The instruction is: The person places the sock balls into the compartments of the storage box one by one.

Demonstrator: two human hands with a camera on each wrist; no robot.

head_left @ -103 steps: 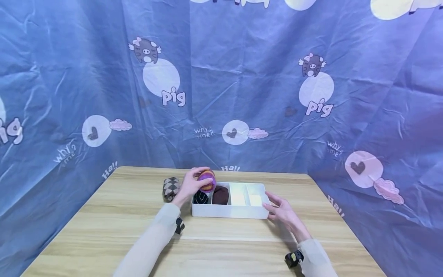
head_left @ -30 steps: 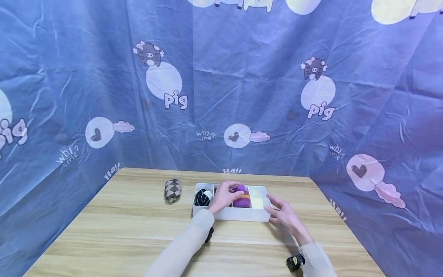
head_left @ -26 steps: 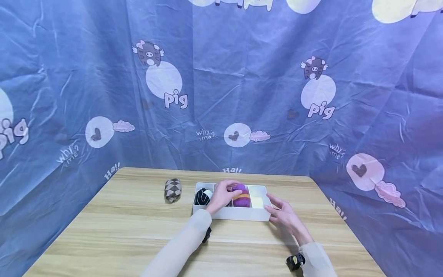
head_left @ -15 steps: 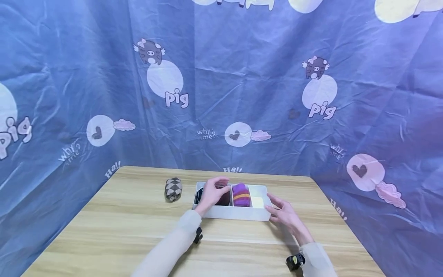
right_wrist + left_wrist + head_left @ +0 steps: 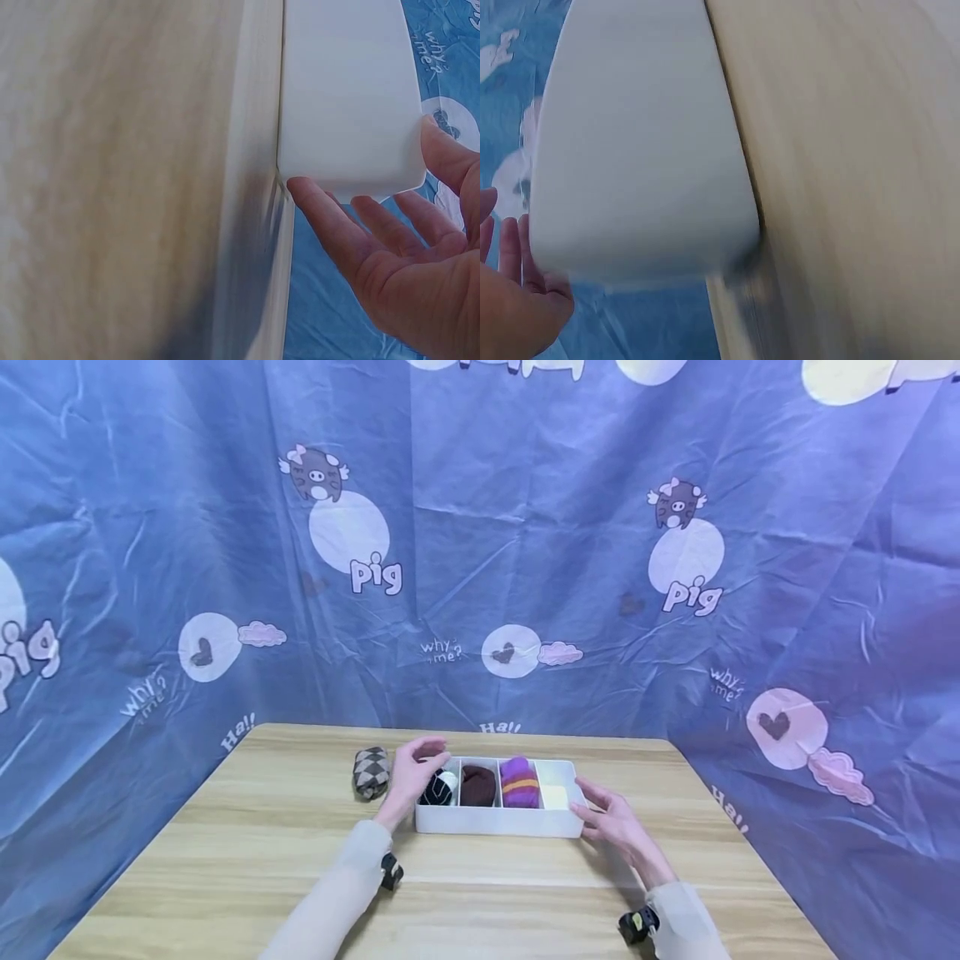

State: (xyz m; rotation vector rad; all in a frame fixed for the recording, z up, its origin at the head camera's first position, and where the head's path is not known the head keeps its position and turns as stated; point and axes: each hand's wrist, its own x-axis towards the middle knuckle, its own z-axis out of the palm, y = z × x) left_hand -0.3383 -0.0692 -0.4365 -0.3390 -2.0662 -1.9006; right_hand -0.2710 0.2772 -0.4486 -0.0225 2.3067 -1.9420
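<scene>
A white divided storage box [image 5: 498, 821] stands on the table. From left to right its compartments hold a black-and-white rolled sock [image 5: 437, 791], a dark brown rolled sock [image 5: 477, 787] and a purple-striped rolled sock [image 5: 519, 783]; the rightmost compartment is bare. My left hand [image 5: 409, 774] hovers at the box's left end, thumb and fingers apart, holding nothing. Left of it lies a grey checkered rolled sock [image 5: 371, 773]. At the right end, my right hand [image 5: 617, 818] holds the box, with its thumb at the upper edge and index finger at the lower corner in the right wrist view.
The wooden table [image 5: 495, 902] has its back edge close behind the box. A blue printed curtain [image 5: 465, 568] hangs around the back and sides. Dark cameras are strapped to both wrists.
My left hand has placed the purple-striped sock in the third compartment, let go of it and moved left to the box's left end. The right hand stays at the right end.
</scene>
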